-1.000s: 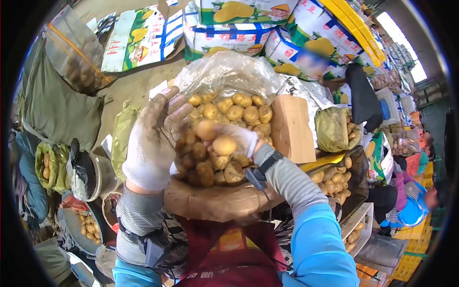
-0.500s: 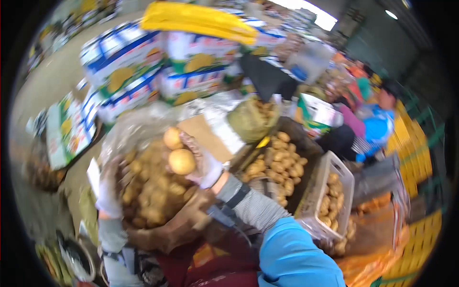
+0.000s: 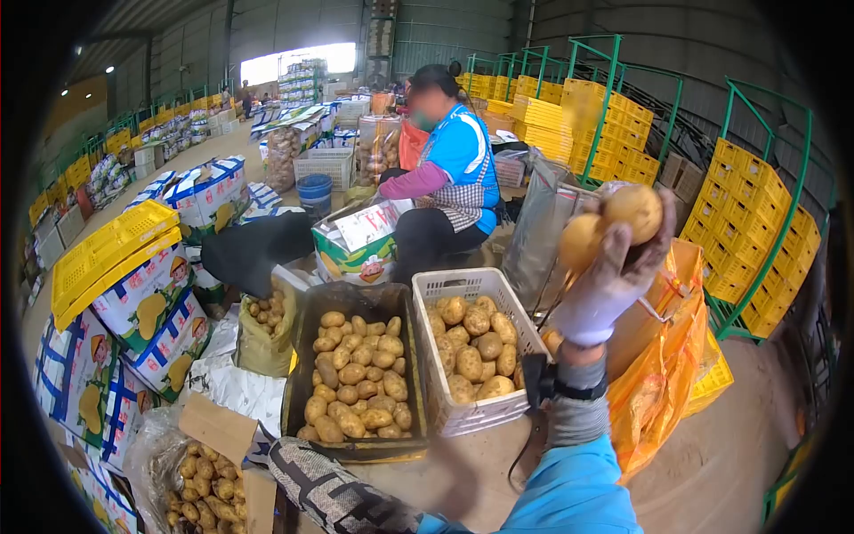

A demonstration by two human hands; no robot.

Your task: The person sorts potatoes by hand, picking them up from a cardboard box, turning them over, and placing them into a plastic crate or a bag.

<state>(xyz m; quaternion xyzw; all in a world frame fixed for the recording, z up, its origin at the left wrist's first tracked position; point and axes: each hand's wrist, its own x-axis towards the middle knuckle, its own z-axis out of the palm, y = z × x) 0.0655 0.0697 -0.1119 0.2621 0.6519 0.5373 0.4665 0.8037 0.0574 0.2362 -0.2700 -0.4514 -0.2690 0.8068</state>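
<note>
My right hand (image 3: pixel 605 294), in a pale glove soiled at the fingers, is raised at the right. Its fingers are wrapped round two potatoes, a rounder front potato (image 3: pixel 632 214) and a second potato (image 3: pixel 580 243) beside it. An orange mesh bag (image 3: pixel 654 374) hangs below and behind that wrist. Of my left arm only a patterned sleeve (image 3: pixel 334 489) shows at the bottom, reaching toward a cardboard box (image 3: pixel 261 498) of potatoes lined with clear plastic; the left hand itself is hidden. Ahead are a black crate (image 3: pixel 298 392) and a white crate (image 3: pixel 471 411), both holding potatoes.
A co-worker (image 3: pixel 458 169) in a blue top sits beyond the crates, by a printed carton (image 3: pixel 360 258). Stacked printed cartons (image 3: pixel 147 311) topped with yellow crates (image 3: pixel 111 267) stand at the left. Yellow crate stacks (image 3: pixel 747 231) in green frames line the right. A green sack (image 3: pixel 265 343) holds potatoes.
The view has swung right. My right hand has carried the two potatoes from over the plastic-lined box to the right, above the orange bag. My left hand has passed out of sight.
</note>
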